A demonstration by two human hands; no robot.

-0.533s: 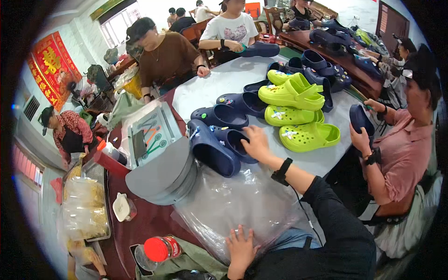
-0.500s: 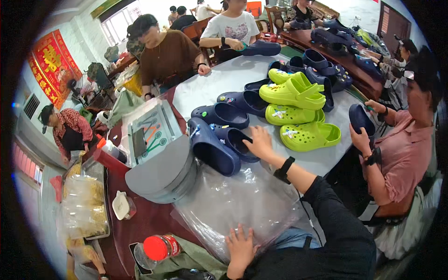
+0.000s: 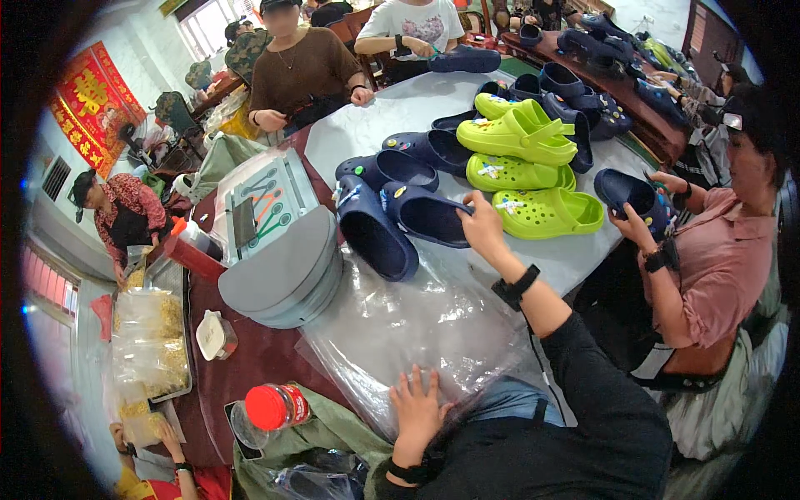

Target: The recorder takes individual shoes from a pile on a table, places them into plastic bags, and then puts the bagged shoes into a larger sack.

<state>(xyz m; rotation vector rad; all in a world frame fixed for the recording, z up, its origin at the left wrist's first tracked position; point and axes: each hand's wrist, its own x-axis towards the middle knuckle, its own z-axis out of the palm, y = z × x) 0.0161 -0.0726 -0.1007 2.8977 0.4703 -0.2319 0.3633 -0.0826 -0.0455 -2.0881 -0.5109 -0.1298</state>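
My right hand (image 3: pixel 483 227) pinches the heel rim of a navy clog (image 3: pixel 425 215). That clog rests beside another navy clog (image 3: pixel 375 229) which leans with its sole edge toward me. Flat on a clear plastic sheet (image 3: pixel 400 317), my left hand (image 3: pixel 417 408) lies with its fingers spread. Just right of my right hand sit lime-green clogs (image 3: pixel 546 212), some stacked, with small charms on their tops. More navy clogs (image 3: pixel 425 152) stand behind, toward the far side of the table.
Grey stacked trays (image 3: pixel 283 275) stand at the left, near a white-lidded tub (image 3: pixel 216 335) and a red-lidded jar (image 3: pixel 277 407). A co-worker at the right holds a navy clog (image 3: pixel 625 192); another, across the table, holds one (image 3: pixel 464 59). Bagged yellow goods (image 3: pixel 152 333) lie far left.
My right hand has gone from resting over the navy clog to gripping its heel rim, and the clog has turned slightly. My left hand stays on the plastic. The view has shifted a little.
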